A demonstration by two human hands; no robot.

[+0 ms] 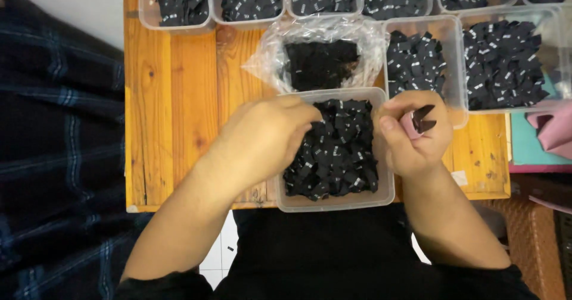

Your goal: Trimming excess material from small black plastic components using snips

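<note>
A clear plastic tub (333, 201) full of small black fabric labels (336, 154) stands at the near edge of a wooden table (179, 109). My left hand (262, 136) reaches over the tub's left rim, fingers curled down among the labels; whether it grips one is hidden. My right hand (414, 136) is at the tub's right rim, closed on small pink-handled snips (420, 121) whose dark blades point right.
An open clear plastic bag (319, 58) of black labels lies behind the tub. More label-filled tubs (503, 61) line the back and right. Pink cloth (554, 127) lies at the right edge. Dark plaid fabric (53, 145) hangs at the left.
</note>
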